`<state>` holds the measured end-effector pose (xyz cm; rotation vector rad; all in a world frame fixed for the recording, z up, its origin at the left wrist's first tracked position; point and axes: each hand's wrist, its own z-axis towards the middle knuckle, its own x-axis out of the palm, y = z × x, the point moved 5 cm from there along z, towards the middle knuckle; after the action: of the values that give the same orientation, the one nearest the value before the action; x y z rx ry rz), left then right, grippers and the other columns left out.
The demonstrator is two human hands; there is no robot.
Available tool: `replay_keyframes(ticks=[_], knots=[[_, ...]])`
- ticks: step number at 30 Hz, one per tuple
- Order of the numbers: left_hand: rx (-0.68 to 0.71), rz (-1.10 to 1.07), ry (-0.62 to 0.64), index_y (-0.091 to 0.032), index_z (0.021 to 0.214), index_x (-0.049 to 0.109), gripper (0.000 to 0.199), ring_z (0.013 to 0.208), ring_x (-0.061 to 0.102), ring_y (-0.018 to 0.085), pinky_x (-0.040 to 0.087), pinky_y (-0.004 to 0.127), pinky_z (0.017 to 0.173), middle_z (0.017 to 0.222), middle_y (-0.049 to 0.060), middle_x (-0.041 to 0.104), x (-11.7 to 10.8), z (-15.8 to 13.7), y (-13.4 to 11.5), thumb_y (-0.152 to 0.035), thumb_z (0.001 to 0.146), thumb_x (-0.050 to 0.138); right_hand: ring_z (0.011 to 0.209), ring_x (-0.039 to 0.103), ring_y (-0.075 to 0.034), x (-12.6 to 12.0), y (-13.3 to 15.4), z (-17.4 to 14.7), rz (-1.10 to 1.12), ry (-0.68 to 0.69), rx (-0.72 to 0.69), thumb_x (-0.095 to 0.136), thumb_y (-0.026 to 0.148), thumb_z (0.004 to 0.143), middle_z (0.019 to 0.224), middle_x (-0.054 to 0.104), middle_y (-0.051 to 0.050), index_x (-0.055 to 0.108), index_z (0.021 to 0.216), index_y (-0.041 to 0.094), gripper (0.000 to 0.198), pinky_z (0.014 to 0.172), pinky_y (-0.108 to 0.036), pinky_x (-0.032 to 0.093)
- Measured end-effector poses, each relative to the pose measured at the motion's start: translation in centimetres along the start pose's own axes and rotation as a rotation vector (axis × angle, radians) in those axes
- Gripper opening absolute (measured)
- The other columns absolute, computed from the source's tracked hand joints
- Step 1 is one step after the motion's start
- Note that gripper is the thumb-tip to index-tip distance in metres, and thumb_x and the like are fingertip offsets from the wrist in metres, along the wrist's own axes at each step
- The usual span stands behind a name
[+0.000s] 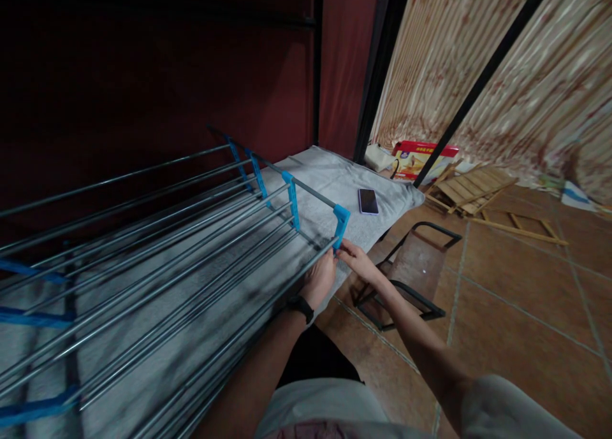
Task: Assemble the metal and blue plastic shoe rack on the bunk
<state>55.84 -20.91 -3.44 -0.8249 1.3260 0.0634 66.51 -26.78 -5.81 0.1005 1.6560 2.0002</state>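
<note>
From about eight to ten o'clock, the metal-rod drying rack [191,235] fills the left of the view, lying over a grey sheet [313,165] on the bed, with blue crosspieces [36,318] at nine and eight o'clock. Its rods run right to further blue brackets near the centre, so most of the rack looks already joined; the near corner, where both hands work, seems the part left in question. There, at five o'clock, the left hand [321,278] and right hand [358,262] meet at the lower end of the blue corner bracket [341,218], fingers bunched close; the joint is small and partly hidden, so I cannot tell whether they are clamped on it. Rightward are a phone [368,201] at three o'clock, a metal-framed stool [423,257] at four and wooden slats [475,189] at three.
</note>
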Motion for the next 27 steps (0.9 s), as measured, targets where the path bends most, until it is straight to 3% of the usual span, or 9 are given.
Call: replay_keyframes(ticks=[4,8,16,20,27], knots=[[0.058,-0.019,-0.043,-0.010,0.129,0.058,0.037,0.119,0.062,0.030,0.046,0.041,0.103,0.125,0.021,0.066,-0.6,0.3,0.0,-0.024,0.100,0.041,0.075,0.060,-0.017,-0.9,0.6,0.5,-0.186,0.005,0.011,0.053,0.041,0.094,0.080,0.065,-0.001,0.064,0.089,0.020,0.024,0.076,-0.028,0.046],[0.059,-0.097,-0.022,-0.010,0.128,0.059,0.036,0.115,0.063,0.030,0.046,0.043,0.102,0.124,0.022,0.066,-0.4,0.6,0.5,-0.022,0.099,0.042,0.069,0.059,-0.017,-1.0,0.5,0.9,-0.288,0.032,-0.005,0.048,0.045,0.097,0.073,0.061,-0.001,0.061,0.085,0.020,0.031,0.069,-0.027,0.043],[0.023,-0.344,-0.019,-0.013,0.127,0.060,0.034,0.116,0.062,0.031,0.046,0.047,0.103,0.121,0.018,0.068,1.1,1.1,1.6,-0.023,0.097,0.046,0.075,0.059,-0.017,-1.6,0.0,1.4,-0.289,0.140,-0.029,0.043,0.058,0.097,0.081,0.065,-0.005,0.060,0.088,0.017,0.046,0.072,-0.027,0.046],[0.076,-0.406,-0.053,-0.017,0.124,0.062,0.032,0.119,0.061,0.029,0.043,0.049,0.109,0.120,0.014,0.069,0.6,1.1,1.5,-0.019,0.095,0.050,0.074,0.058,-0.016,-1.7,-0.2,1.5,-0.292,0.163,-0.024,0.043,0.059,0.097,0.079,0.063,-0.004,0.060,0.087,0.016,0.048,0.071,-0.027,0.046],[0.118,-0.442,-0.053,-0.008,0.127,0.061,0.035,0.117,0.060,0.031,0.045,0.047,0.105,0.124,0.020,0.066,-0.2,0.6,1.5,-0.016,0.094,0.051,0.077,0.058,-0.017,-1.8,-0.8,1.3,-0.238,0.174,-0.006,0.049,0.059,0.094,0.081,0.063,-0.003,0.061,0.089,0.016,0.045,0.076,-0.028,0.046]])
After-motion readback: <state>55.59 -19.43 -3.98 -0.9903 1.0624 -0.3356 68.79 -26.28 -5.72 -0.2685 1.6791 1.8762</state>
